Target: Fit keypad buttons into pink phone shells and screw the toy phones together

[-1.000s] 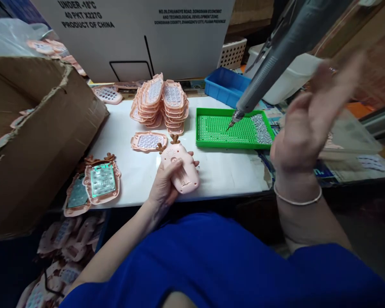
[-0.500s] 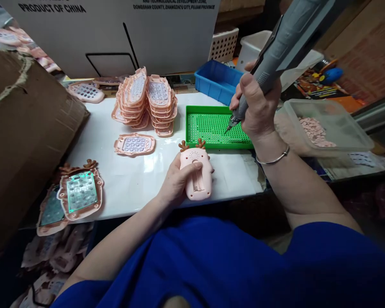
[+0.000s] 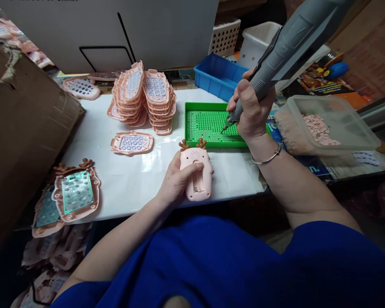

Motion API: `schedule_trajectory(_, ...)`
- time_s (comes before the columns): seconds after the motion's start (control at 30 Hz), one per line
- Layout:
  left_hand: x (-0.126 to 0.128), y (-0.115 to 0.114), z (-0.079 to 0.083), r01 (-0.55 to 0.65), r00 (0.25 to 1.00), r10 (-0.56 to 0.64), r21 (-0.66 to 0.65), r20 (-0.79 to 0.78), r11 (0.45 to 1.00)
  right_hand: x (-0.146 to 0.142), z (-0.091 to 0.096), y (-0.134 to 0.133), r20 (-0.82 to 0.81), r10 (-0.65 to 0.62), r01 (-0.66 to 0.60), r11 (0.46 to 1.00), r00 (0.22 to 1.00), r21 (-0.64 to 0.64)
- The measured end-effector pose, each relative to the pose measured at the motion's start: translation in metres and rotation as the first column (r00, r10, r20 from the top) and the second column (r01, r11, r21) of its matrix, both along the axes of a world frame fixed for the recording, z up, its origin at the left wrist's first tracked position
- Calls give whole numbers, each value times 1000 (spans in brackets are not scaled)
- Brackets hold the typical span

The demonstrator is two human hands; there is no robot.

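Near the table's front edge, my left hand grips a pale pink toy phone with brown antlers. Its back faces up, showing screw holes and an uncovered battery slot, and my thumb lies across it. My right hand is wrapped round a grey electric screwdriver, which slants down to the left. The bit's tip is over the green perforated tray; whether it touches the tray I cannot tell. A single pink shell with a keypad lies left of the toy phone.
Stacked pink keypad shells stand behind. At left are an antlered shell with a circuit board and a cardboard box. A blue bin stands behind the tray; a clear tub with small pink pieces sits at right.
My right hand and the screwdriver have moved slightly left and down over the green tray. The view has shifted a little. My left hand keeps its hold on the toy phone.
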State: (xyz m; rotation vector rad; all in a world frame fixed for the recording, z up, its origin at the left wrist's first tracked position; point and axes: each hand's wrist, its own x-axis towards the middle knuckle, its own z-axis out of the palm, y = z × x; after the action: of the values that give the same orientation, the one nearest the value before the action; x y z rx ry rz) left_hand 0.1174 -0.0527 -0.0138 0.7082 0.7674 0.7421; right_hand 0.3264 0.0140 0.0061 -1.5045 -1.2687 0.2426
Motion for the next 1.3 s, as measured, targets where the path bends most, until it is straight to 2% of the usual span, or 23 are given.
schedule_trajectory(0.1, 0, 1, -1, -12, 1000, 12, -7, -2, 1000, -5, 4, -3, -40, -17, 18, 999, 999, 27)
schedule_trajectory(0.2, -1, 1, -2, -15, 1000, 15, -5, 5, 1000, -6, 5, -5, -28, -21, 21, 1000, 999, -11)
schedule_trajectory(0.47, 0, 1, -3, -14, 1000, 14, 1, 7, 1000, 1, -5, 3, 63, -26, 26, 1000, 998, -7)
schedule_trajectory(0.57, 0, 0, -4, -22, 1000, 22, -1, 8, 1000, -4, 5, 2, 100, -17, 16, 1000, 995, 12)
schedule_trajectory(0.67, 1, 1, -3, -28, 1000, 28, -1, 14, 1000, -21, 31, -10, -26, -15, 19, 989, 1000, 146)
schedule_trajectory(0.7, 1, 1, -3, -30, 999, 30, -3, 16, 1000, -29, 40, -17, -81, 9, 8, 978, 997, 210)
schedule_trajectory(0.77, 1, 2, -2, -31, 999, 31, -6, 20, 1000, -46, 57, -31, -153, 134, -78, 942, 979, 327)
schedule_trajectory(0.87, 1, 3, -1, -26, 999, 26, -11, 26, 1000, -69, 67, -49, -223, 316, -205, 889, 922, 411)
schedule_trajectory(1.0, 1, 3, -3, -34, 999, 34, -13, 42, 999, -82, 57, -56, -284, 431, -286, 854, 857, 435)
schedule_trajectory(1.17, 1, 4, -4, -35, 998, 36, -22, 52, 999, -82, 51, -51, -335, 406, -258, 876, 850, 408)
schedule_trajectory(1.3, 1, 4, -4, -42, 998, 43, -30, 45, 999, -81, 48, -47, -362, 519, -288, 798, 774, 529)
